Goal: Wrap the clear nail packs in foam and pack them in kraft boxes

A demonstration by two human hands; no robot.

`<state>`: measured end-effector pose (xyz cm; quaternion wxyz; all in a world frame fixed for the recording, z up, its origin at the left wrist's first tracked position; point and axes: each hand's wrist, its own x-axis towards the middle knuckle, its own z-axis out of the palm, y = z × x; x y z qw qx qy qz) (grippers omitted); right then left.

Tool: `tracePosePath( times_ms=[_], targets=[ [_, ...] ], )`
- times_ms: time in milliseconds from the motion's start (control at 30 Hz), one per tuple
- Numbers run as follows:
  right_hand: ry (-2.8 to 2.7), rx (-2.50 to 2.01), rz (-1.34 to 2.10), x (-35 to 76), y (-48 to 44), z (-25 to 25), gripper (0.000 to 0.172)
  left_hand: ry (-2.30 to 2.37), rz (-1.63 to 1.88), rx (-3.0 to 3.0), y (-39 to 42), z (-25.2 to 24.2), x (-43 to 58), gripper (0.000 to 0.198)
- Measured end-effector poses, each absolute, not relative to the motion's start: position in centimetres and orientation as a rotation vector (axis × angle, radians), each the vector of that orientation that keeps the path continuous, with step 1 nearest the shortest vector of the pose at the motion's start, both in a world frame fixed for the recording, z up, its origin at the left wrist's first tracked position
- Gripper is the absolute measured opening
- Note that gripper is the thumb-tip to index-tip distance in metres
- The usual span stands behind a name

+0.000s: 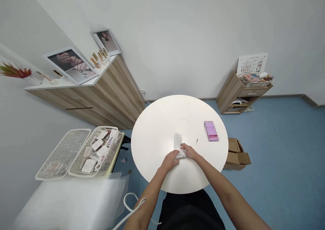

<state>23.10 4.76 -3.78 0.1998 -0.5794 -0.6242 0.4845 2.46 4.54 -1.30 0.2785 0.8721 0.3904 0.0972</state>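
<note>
On the white round table [152, 135] lies a pale, see-through plastic bag [177, 141], long and narrow, its near end crinkled and shiny. My left hand [169, 161] has its fingers curled at the near left edge of the bag. From the right, my right hand [189, 151] reaches over the bag, thumb and fingers pressing on its near part. Whatever lies inside the crinkled end is too small to make out. A small dark reddish scrap [197, 141] rests right of my hands, and a blurred-out purple item [211, 131] is farther right.
Left stand white plastic baskets [72, 169], one full of cards and packets. A wooden cabinet [119, 87] with framed pictures is at the back left. Back right is a small wooden cabinet [225, 91]. An opened cardboard box [235, 159] sits on the floor. A white cable [129, 208] hangs by my left arm.
</note>
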Motion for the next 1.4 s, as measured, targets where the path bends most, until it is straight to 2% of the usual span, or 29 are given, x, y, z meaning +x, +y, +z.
tracePosePath(
  times_ms=[133,300,467,667,833,1033,1233,1400],
  targets=[
    [-1.668,-1.637,1.122,23.0,4.3,-4.1,0.066,1.047,0.262,2.184,7.8,-0.3,2.5,0.028],
    [-1.703,-1.624,0.61,22.0,3.3,-3.1,0.06,1.109,0.201,2.113,11.3,-0.5,3.0,0.032],
    [-1.956,-1.565,0.325,20.9,2.8,-3.0,0.06,1.216,0.194,2.195,13.1,-1.6,3.4,0.029],
    [-2.223,-1.709,0.307,19.9,2.7,-5.5,0.055,1.373,0.368,2.25,12.7,-3.1,5.2,0.031],
    [-2.23,-1.734,0.262,20.0,3.8,-5.8,0.051,1.572,0.583,2.215,8.5,-3.7,5.8,0.038],
    [-2.247,-1.701,0.273,20.2,5.5,-5.2,0.046,1.405,0.45,2.456,4.1,-5.7,4.6,0.062],
    [-2.251,-1.724,0.258,20.3,9.0,-4.7,0.044,1.399,0.39,2.582,6.9,-5.8,4.6,0.074],
    [-2.351,-1.792,0.28,20.5,11.9,-3.8,0.044,1.538,0.249,2.46,9.3,-5.2,6.6,0.077]
  ],
)
